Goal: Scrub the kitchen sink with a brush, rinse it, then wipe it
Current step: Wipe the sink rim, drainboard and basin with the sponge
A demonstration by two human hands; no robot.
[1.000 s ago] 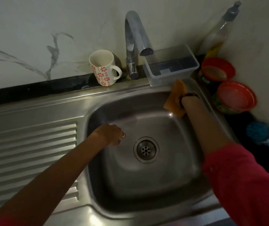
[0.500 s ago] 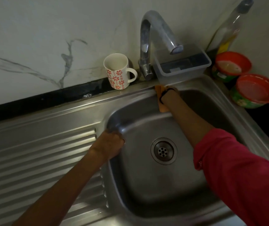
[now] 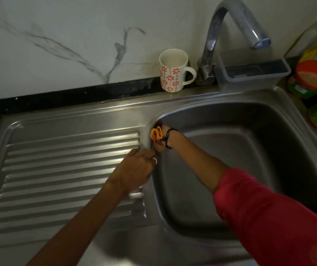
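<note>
The scene is dim and slightly grainy. Pale light streaks the ridges of the drainboard point(image 3: 67, 160) left of the sink point(image 3: 249, 150), whose basin falls into deep shadow toward its right wall. The faucet point(image 3: 230, 25) behind the sink shows dull highlights. Wide-angle bending curves the sink's edges, and the near sleeve point(image 3: 278, 227) looks soft.

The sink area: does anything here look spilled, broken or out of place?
Nothing stands out. The mug stands upright by the tap, no water is running, and the right hand wipes the sink wall with an orange cloth.
</note>
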